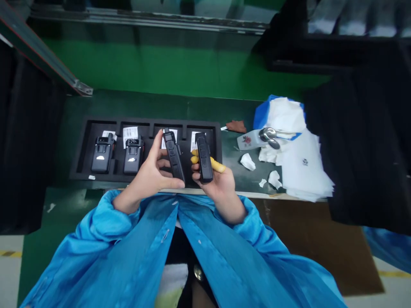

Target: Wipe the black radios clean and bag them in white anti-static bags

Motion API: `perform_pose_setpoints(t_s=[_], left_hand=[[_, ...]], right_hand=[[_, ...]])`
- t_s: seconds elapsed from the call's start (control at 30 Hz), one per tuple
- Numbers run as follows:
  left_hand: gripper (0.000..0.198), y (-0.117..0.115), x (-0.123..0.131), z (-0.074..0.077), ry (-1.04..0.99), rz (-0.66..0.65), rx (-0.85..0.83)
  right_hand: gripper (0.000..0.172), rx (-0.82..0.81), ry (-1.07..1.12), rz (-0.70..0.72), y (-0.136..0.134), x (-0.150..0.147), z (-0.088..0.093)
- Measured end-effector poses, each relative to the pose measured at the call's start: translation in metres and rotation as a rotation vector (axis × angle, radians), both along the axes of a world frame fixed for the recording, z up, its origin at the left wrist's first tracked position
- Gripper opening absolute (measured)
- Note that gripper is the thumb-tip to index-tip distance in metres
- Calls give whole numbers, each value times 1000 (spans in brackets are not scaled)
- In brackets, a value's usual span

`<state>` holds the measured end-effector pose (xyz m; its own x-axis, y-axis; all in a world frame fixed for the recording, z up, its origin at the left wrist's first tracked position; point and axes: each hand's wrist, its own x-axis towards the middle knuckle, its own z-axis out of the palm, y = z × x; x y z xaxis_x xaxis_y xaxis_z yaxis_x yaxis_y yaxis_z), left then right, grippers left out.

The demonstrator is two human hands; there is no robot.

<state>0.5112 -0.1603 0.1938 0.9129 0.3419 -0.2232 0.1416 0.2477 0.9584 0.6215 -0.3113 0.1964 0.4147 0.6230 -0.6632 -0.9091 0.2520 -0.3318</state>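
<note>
- Dark green worktop point(229, 143) fills the middle, with a green panel behind it and black tray point(184, 128) near its front edge.
- Left hand point(157, 173) grasps one black device point(174, 156), thumb at the lower end, above the tray's third compartment; this grip looks light, so a slip could drop the device onto the tray wall.
- Right hand point(221, 182) grasps another black device point(204, 158) above the fourth compartment, yellow finger covers point(218, 165) on some fingers; loose covers could catch or slide.
- Both held devices stand close together, so a careless turn could knock and scuff them.
- White labels point(130, 133) lie in the compartments and could be creased or shifted by a device set down carelessly.
- Two more devices point(102, 156) occupy the left compartments.
- To the right, paper scraps point(248, 161), spoons point(267, 134) and white sheets point(306, 160) crowd the worktop; a sweeping sleeve point(261, 231) might drag them.
</note>
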Motion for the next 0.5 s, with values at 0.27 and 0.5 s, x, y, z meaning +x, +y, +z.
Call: perform_pose_setpoints(t_s=[0.27, 0.5], left_hand=[[102, 9, 12, 5, 96, 35, -407], [27, 23, 29, 15, 112, 55, -616]], right_hand=[[32, -47, 20, -126, 12, 3, 6], [16, -50, -226, -139, 17, 15, -2]])
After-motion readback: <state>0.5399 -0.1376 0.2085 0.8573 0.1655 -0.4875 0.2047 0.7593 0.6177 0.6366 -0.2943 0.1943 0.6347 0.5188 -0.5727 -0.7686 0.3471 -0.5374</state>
